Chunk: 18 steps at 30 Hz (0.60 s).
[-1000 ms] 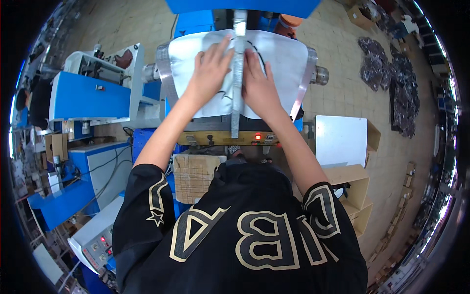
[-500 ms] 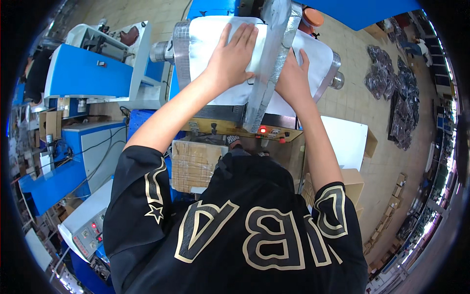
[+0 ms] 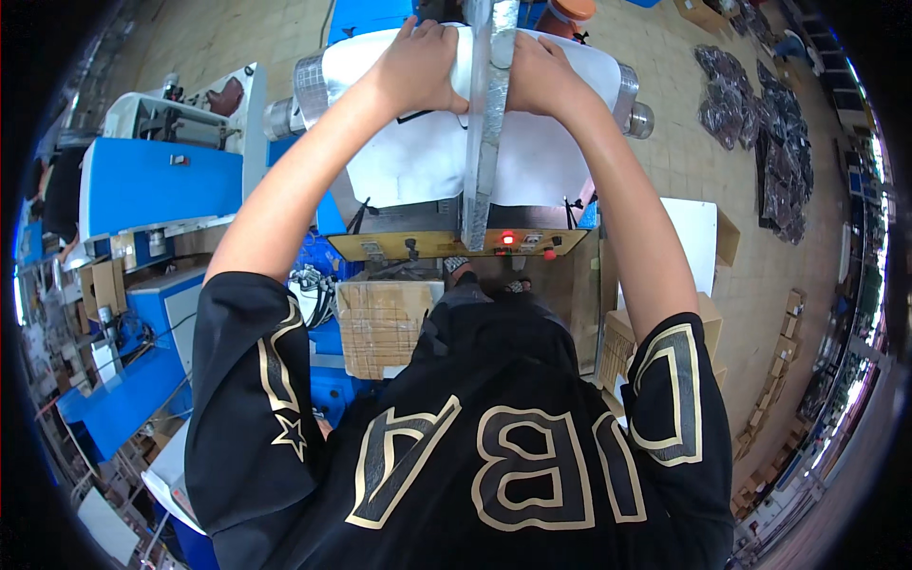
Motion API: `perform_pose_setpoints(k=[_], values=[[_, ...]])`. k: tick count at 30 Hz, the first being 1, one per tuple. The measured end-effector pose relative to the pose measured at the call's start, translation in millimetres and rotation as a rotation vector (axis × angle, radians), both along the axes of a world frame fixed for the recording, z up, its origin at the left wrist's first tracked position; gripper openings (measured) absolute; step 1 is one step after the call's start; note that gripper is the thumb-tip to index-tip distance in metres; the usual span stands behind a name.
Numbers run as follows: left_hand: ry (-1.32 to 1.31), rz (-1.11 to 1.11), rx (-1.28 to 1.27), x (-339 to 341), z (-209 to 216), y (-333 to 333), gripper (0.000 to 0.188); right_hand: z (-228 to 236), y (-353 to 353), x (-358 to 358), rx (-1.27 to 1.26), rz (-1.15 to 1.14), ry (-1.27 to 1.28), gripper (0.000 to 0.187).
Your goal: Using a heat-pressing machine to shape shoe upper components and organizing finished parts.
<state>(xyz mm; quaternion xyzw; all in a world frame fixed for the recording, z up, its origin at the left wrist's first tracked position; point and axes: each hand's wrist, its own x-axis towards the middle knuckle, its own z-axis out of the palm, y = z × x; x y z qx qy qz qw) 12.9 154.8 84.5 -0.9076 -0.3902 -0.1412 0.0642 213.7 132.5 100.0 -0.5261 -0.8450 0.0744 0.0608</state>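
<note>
A smooth white sheet [image 3: 408, 166] lies over the bed of the machine, with white material [image 3: 541, 166] also right of an upright silver plate [image 3: 482, 142]. My left hand [image 3: 423, 68] rests on the left part near its far edge, fingers bent over it and thumb beside the plate. A dark line shows on the white below that thumb. Close against the plate's other side is my right hand [image 3: 543, 78], on the white surface. The plate hides part of its fingers, so its grip cannot be made out.
The machine's yellowish front panel [image 3: 427, 245] carries knobs and a lit red switch [image 3: 508, 237]. A taped carton [image 3: 385, 328] stands below it. Blue machines [image 3: 161, 190] stand at left; open cartons [image 3: 622, 347] and wrapped dark bundles [image 3: 727, 104] are at right.
My left hand has gone from lying flat to bent fingers, farther up the sheet. My right hand has moved up beside the plate. The view has shifted, and the plate looks more upright.
</note>
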Motion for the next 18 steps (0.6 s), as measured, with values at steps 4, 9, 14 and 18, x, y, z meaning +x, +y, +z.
perform_pose_setpoints(k=[4, 9, 14, 18], values=[[0.092, 0.000, -0.202, -0.8, -1.6, 19.6, 0.099, 6.1, 11.3, -8.2, -0.087, -0.011, -0.136, 0.103], [0.314, -0.025, -0.439, 0.2, 19.4, 35.0, 0.084, 25.0, 24.1, -9.8, -0.202, 0.112, -0.075, 0.061], [0.355, -0.081, -0.669, 12.3, 50.5, 40.3, 0.075, 46.7, 54.1, -8.0, -0.504, 0.072, -0.257, 0.113], [0.282, -0.132, -0.786, 5.8, 60.1, 43.6, 0.068, 37.2, 61.7, -10.8, -0.458, 0.094, -0.291, 0.109]])
